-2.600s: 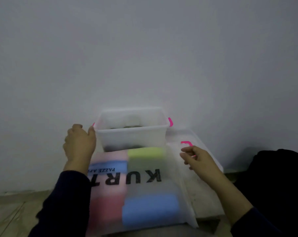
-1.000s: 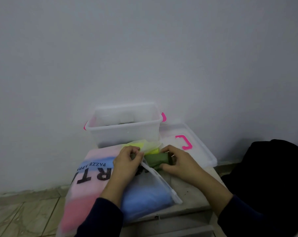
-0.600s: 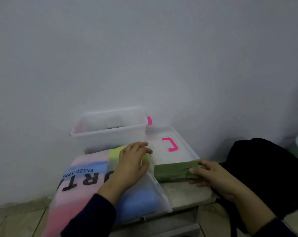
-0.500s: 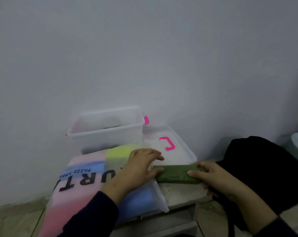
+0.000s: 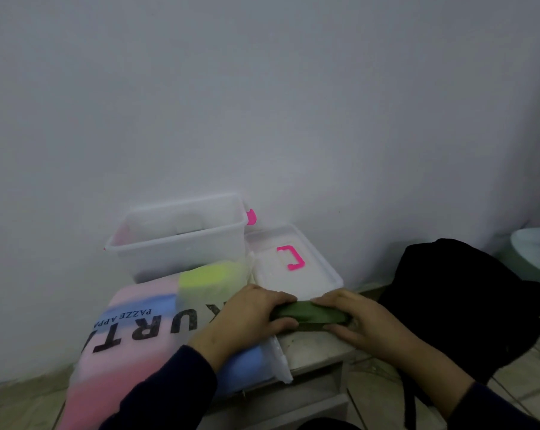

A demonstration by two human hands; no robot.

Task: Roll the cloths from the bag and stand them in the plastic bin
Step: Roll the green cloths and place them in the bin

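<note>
Since half a second ago, the green cloth [image 5: 309, 315] has been rolled tighter on the table [image 5: 312, 344], both hands' grip, left hand [image 5: 256, 315] and right hand [image 5: 355, 318], clamped round it; next, standing it in the plastic bin [image 5: 175, 243].

Rolled green cloth [image 5: 309, 315] beside bag [image 5: 138, 330]

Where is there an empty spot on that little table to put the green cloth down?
A bare strip of tabletop shows just below the green cloth, between the bag and the table's right edge. The flat lid behind the right hand is bare too. The left side is crowded: the bag covers it, under the left hand, up against the plastic bin.
</note>
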